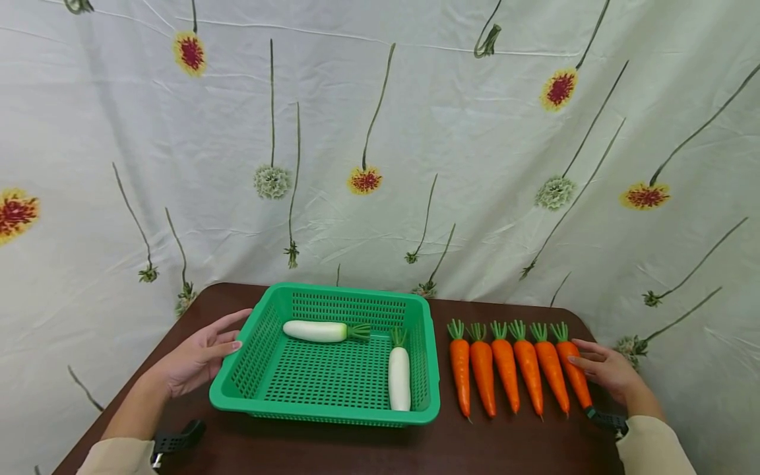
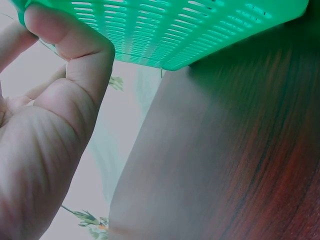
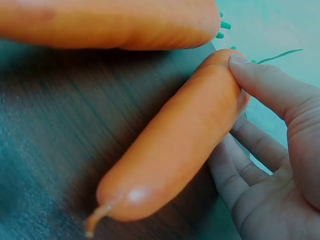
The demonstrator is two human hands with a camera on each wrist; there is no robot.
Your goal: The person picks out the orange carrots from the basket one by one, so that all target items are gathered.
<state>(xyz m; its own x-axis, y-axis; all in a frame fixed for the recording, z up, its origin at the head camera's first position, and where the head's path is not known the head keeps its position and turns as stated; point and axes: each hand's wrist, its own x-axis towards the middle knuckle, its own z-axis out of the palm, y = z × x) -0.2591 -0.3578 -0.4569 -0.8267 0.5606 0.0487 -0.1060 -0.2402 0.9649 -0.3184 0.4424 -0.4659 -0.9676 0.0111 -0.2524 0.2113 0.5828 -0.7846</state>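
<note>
A green plastic basket (image 1: 323, 418) stands on the table with two white radishes inside. One radish (image 1: 315, 331) lies sideways along the back; the other radish (image 1: 399, 379) points toward me on the right. My left hand (image 1: 198, 356) holds the basket's left rim, its thumb (image 2: 75, 37) at the edge and the other fingers partly hidden behind. At the right end of a row of several orange carrots, my right hand (image 1: 608, 369) grips the last carrot (image 3: 170, 145) near its leafy top, thumb on one side and fingers on the other. That carrot's tip points toward me.
The other carrots (image 1: 505, 369) lie side by side right of the basket, green tops away from me. They rest on a dark brown wooden table (image 1: 332, 455). Behind its far edge hangs a white flowered cloth (image 1: 463, 132).
</note>
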